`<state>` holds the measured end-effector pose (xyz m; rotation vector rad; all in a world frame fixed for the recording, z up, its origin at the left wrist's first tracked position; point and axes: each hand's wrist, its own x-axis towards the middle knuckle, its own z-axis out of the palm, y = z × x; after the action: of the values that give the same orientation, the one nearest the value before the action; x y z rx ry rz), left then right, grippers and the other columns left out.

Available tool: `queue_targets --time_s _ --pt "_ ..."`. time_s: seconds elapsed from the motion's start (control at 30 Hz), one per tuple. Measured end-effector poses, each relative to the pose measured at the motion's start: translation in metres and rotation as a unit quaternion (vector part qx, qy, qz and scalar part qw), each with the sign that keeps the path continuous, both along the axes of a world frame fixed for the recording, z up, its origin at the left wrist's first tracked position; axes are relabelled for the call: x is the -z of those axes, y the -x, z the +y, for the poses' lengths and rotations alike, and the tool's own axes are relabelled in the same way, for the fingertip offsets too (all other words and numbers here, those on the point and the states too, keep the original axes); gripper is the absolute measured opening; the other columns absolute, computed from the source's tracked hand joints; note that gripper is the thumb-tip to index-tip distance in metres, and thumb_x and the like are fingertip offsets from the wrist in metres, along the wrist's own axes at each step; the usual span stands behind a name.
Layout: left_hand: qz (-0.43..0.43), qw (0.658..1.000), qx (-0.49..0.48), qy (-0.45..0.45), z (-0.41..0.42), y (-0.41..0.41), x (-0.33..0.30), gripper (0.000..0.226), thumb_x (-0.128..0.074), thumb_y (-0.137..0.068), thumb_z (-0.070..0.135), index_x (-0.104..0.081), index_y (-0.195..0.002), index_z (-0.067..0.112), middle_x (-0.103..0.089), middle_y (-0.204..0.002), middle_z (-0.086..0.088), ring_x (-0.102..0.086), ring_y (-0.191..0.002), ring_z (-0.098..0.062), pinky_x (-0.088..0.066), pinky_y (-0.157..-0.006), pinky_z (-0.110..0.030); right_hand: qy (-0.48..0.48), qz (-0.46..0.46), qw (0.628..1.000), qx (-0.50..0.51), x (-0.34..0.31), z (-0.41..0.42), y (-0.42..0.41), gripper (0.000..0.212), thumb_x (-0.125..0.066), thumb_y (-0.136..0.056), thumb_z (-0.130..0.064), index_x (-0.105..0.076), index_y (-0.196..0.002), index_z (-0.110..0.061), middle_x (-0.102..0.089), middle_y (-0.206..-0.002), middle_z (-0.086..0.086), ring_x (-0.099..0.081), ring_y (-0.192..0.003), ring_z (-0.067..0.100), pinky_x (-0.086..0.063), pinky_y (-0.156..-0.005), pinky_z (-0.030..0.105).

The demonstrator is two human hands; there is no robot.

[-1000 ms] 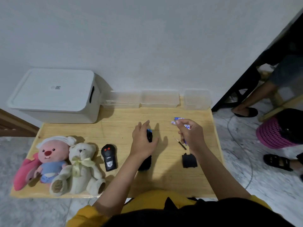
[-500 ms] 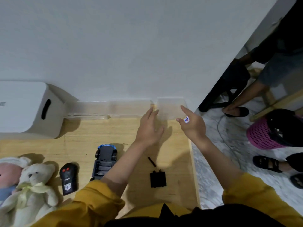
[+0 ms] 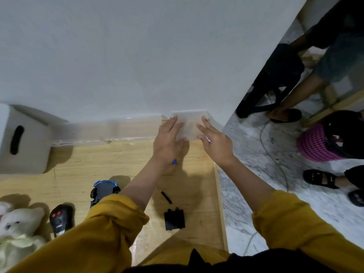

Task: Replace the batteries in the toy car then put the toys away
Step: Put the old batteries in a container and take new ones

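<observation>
The toy car (image 3: 104, 191) lies upside down on the wooden table (image 3: 202, 194), half hidden by my left sleeve. Its black battery cover (image 3: 174, 218) and a small black screwdriver (image 3: 166, 197) lie to its right. My left hand (image 3: 167, 138) reaches out with straight fingers onto a small clear plastic box (image 3: 189, 123) at the back right corner. My right hand (image 3: 216, 142) touches the same box from the right, with a small battery (image 3: 207, 139) tucked under its thumb. A small blue piece (image 3: 174, 161) lies on the table by my left wrist.
A black remote (image 3: 61, 217) and white plush toys (image 3: 17, 229) sit at the lower left. A white lidded bin (image 3: 21, 138) and more clear boxes (image 3: 98, 131) line the wall. Past the table's right edge are a pink basket (image 3: 317, 146) and other people's feet.
My left hand let go of the car and both hands reached back to the clear box at the right corner. The view swung to the right.
</observation>
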<state>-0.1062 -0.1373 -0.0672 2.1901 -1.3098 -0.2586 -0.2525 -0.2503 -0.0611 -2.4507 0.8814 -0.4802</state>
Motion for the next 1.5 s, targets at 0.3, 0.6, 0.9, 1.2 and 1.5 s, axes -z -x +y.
queue_targets --time_s 0.3,0.6,0.9,1.2,1.5 --pt "-0.034 0.999 0.005 0.028 -0.001 0.003 0.006 0.050 -0.077 -0.071 0.009 -0.062 -0.118 0.006 -0.050 -0.138 -0.016 -0.049 -0.126 -0.035 -0.036 -0.100 -0.061 0.023 0.000 1.000 -0.004 0.007 -0.002 0.002 0.043 -0.066 -0.083 -0.018 -0.060 -0.125 -0.025 -0.049 -0.140 -0.006 -0.072 -0.077 0.017 -0.057 -0.051 0.033" --pt "-0.035 0.999 0.023 0.019 -0.003 0.003 0.008 0.044 -0.057 -0.080 0.029 -0.063 -0.115 0.002 -0.052 -0.135 -0.019 -0.051 -0.123 -0.037 -0.043 -0.097 -0.058 0.004 0.025 1.000 -0.007 -0.001 -0.003 0.003 0.045 -0.066 -0.084 -0.016 -0.057 -0.127 -0.029 -0.045 -0.142 -0.009 -0.071 -0.081 0.019 -0.055 -0.055 0.031" --pt "-0.051 0.997 0.048 -0.044 0.001 -0.006 -0.012 0.049 -0.064 -0.085 0.025 -0.054 -0.130 0.008 -0.042 -0.145 -0.014 -0.041 -0.129 -0.036 -0.039 -0.104 -0.049 -0.078 0.042 0.996 -0.002 -0.026 -0.016 0.002 0.038 -0.064 -0.087 -0.027 -0.059 -0.124 -0.033 -0.047 -0.141 -0.016 -0.054 -0.119 0.005 -0.050 -0.085 0.026" --pt "-0.184 0.982 0.033 -0.013 -0.003 -0.003 -0.027 0.114 -0.091 -0.051 0.034 -0.027 -0.140 0.003 -0.028 -0.137 -0.020 -0.037 -0.123 -0.040 -0.044 -0.096 -0.054 -0.121 -0.180 0.961 0.170 -0.059 -0.025 -0.025 0.050 -0.080 -0.072 -0.027 -0.059 -0.115 -0.013 -0.050 -0.101 0.000 -0.050 -0.089 0.005 -0.039 -0.067 0.015" --pt "-0.217 0.969 -0.002 -0.116 -0.006 -0.015 -0.038 0.139 -0.078 -0.048 0.066 0.004 -0.148 0.016 -0.006 -0.158 -0.002 -0.003 -0.144 -0.016 -0.019 -0.109 -0.058 -0.164 -0.184 0.960 0.132 -0.019 0.002 -0.044 0.030 -0.076 -0.077 -0.024 -0.056 -0.084 -0.002 -0.059 -0.076 0.006 -0.055 -0.070 0.020 -0.040 -0.065 0.021"
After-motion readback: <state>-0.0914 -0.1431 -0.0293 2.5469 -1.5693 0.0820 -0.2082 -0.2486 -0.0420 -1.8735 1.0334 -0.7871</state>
